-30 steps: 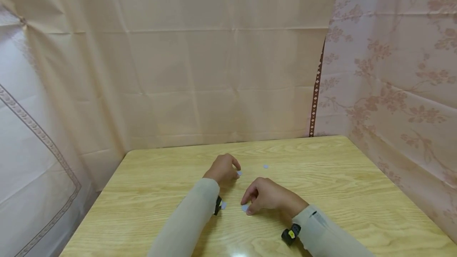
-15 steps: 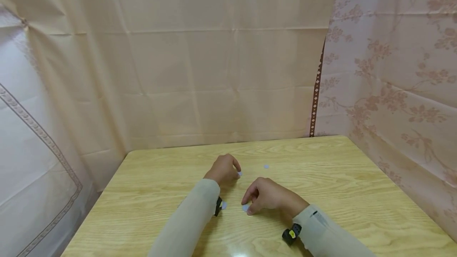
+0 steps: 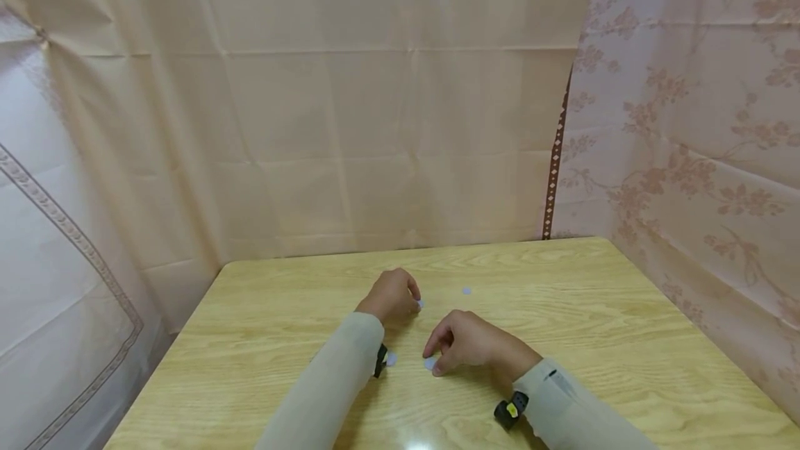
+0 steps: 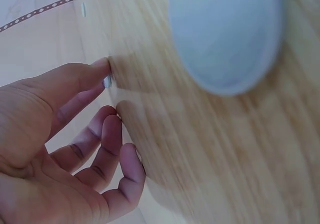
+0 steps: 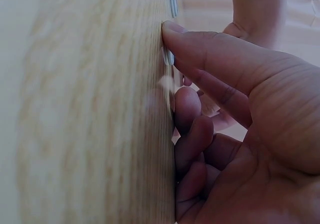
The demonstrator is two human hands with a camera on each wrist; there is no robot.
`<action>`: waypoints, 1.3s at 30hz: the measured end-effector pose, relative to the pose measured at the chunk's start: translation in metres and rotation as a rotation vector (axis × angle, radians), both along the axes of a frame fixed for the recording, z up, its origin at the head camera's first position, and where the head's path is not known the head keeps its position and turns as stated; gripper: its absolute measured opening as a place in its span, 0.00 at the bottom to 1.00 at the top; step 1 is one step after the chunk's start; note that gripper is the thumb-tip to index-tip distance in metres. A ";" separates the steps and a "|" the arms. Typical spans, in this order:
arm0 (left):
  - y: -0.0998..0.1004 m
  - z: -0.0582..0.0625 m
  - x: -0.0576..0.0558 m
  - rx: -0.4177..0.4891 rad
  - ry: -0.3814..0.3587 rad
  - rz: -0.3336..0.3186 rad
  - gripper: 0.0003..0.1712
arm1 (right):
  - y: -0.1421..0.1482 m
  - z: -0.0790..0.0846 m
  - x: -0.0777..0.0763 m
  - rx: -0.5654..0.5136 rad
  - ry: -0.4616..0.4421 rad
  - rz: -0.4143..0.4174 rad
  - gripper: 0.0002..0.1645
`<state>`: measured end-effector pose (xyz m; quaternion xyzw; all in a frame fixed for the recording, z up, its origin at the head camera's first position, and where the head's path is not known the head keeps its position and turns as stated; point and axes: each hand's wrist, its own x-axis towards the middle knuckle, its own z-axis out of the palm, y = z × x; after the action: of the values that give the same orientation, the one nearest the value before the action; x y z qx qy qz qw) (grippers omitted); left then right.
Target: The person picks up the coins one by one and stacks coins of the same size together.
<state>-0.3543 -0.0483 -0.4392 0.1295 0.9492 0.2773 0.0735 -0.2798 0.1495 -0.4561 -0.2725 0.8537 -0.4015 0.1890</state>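
Note:
My left hand rests on the table around mid-depth, thumb and forefinger at the edges of a small white disc. Nearer and to the right, my right hand pinches another flat white disc lying on the wood. In the right wrist view that disc shows edge-on between thumb and forefinger, the other fingers curled against the table. A third disc lies beside the left wrist; up close in the left wrist view this pale round disc has a raised rim.
One more white disc lies farther back, right of the left hand. The wood-grain table ends at a beige curtain, with a flowered curtain at its right. Each wrist wears a small black camera.

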 end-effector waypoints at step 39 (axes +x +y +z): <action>0.011 -0.002 0.006 -0.303 0.241 -0.208 0.08 | 0.001 0.001 -0.001 0.001 -0.011 -0.017 0.11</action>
<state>-0.3483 -0.0376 -0.4415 0.2463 0.9635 0.1049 0.0066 -0.2804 0.1502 -0.4553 -0.2630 0.8551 -0.4040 0.1907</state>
